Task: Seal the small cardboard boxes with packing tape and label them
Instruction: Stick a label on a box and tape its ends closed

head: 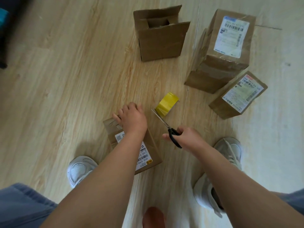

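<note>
The small cardboard box lies on the floor between the person's feet, its printed label facing up and partly covered by the forearm. The left hand rests on its far end, fingers curled down over the edge and thumb spread to the side. The right hand grips the black handles of the scissors, blades nearly together. Their tip reaches the yellow tape roll; whether it touches cannot be told. Farther off stand an open box, a tall labelled box and a smaller labelled box. The pale wood-grain floor carries everything. The label print is too blurred to read.
</note>
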A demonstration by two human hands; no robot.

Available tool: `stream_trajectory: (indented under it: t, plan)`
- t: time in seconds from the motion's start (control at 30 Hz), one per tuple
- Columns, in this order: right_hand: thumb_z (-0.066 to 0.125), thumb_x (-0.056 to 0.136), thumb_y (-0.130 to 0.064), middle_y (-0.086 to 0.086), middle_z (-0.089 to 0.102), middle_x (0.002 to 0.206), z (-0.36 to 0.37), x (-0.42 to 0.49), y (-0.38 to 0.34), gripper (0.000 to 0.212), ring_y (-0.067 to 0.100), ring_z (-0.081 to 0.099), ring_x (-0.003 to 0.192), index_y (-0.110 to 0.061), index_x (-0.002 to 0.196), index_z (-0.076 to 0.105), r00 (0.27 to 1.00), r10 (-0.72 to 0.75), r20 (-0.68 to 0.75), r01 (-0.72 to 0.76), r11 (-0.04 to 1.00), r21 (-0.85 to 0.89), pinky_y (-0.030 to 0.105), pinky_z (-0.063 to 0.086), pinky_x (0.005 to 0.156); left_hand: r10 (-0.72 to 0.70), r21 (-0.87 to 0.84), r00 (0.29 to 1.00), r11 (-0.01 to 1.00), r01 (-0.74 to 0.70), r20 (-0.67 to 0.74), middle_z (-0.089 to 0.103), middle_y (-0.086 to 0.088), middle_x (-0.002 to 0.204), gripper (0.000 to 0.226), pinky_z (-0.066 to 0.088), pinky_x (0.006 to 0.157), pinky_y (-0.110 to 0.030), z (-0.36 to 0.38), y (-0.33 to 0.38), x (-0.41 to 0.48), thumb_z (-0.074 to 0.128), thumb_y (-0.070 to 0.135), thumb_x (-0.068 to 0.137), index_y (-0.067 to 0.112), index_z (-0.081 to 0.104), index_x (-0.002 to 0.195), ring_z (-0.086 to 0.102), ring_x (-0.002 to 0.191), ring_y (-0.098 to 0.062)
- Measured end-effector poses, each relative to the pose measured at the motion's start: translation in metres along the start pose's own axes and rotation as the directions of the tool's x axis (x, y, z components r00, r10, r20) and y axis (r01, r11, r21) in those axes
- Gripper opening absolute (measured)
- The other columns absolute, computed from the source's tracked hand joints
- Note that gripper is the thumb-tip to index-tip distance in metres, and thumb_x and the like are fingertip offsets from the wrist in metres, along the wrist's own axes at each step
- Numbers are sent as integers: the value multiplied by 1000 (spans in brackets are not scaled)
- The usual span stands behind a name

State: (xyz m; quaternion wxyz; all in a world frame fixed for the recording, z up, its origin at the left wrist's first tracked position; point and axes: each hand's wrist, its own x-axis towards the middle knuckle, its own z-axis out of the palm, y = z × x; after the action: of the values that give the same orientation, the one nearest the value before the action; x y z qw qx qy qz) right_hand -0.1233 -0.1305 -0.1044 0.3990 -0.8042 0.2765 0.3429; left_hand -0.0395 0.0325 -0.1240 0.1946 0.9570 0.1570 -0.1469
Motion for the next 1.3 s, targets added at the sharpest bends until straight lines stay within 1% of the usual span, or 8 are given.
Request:
stream_trajectory:
  t: [0.07, 0.13, 0.23, 0.4, 0.67, 0.93, 1.1, 1.3]
  plan:
    - [76, 73, -65, -1, 53, 71, -3, -1, 0, 54, 15, 52, 65, -16, 80, 54, 1000, -8, -1, 8, 1000, -22, 27, 36, 57, -8, -127, 999, 992, 13, 42, 55, -2, 135, 33, 2, 119, -49, -9, 3, 6, 39, 33, 103, 19, 56, 128, 41, 133, -25]
    - [75, 74, -65, -1, 54, 72, -6, -2, 0, 53, 15, 52, 65, -17, 82, 55, 1000, -13, -2, 13, 999, -42, 27, 36, 56, 115, -226, 987, 970, -87, 116, 55, -1, 138, 34, 23, 118, -48, -16, 10, 13, 49, 28, 98, 21, 58, 130, 46, 130, -25]
    - [75, 74, -65, -1, 53, 70, -8, -4, 1, 52, 15, 51, 64, -18, 80, 53, 999, -35, -4, 35, 995, -97, 28, 35, 56, 324, -161, 903, 944, -288, 284, 52, -1, 143, 40, 34, 112, -45, -23, 28, 24, 60, 37, 94, 24, 61, 131, 43, 135, -26]
    - [75, 73, -67, -1, 57, 71, -13, -4, 3, 55, 15, 55, 65, -16, 84, 57, 998, -58, 21, 61, 985, -163, 29, 38, 57, 312, -46, 791, 939, -340, 527, 61, -7, 132, 36, 37, 109, -45, -18, 53, 32, 55, 39, 97, 25, 63, 130, 50, 126, -28]
    - [77, 74, -63, -3, 50, 68, -10, -9, 7, 51, 13, 49, 63, -19, 73, 52, 994, -50, 95, 59, 994, -94, 26, 34, 56, 265, -246, 842, 955, -164, 469, 72, -7, 114, 24, 49, 98, -38, -12, 45, 32, 67, 18, 92, 14, 73, 115, 64, 110, -25]
    - [73, 73, -70, -4, 55, 73, -6, -11, 38, 56, 12, 53, 66, -19, 79, 53, 998, 44, 38, -38, 989, -140, 26, 38, 59, 266, -533, 898, 845, -42, 350, 67, -8, 122, 34, 37, 86, -19, -42, 61, 37, 66, 9, 93, 6, 66, 126, 58, 108, -12]
    - [58, 85, -71, 8, 61, 107, -9, 14, 46, 62, 21, 58, 86, -14, 106, 51, 973, 196, -124, -227, 913, -338, 31, 46, 65, 258, -606, 895, 795, 17, 364, 71, -7, 110, 34, 44, 81, -22, -49, 60, 38, 70, 16, 91, 8, 68, 124, 63, 87, -10]
    - [48, 99, -52, 10, 54, 134, -10, 35, 47, 59, 30, 44, 130, -8, 138, 41, 929, 278, -246, -360, 832, -421, 37, 43, 101, 206, -700, 904, 702, 130, 374, 70, -2, 88, 27, 49, 72, -21, -50, 60, 31, 70, 14, 90, 6, 70, 116, 64, 73, -8]
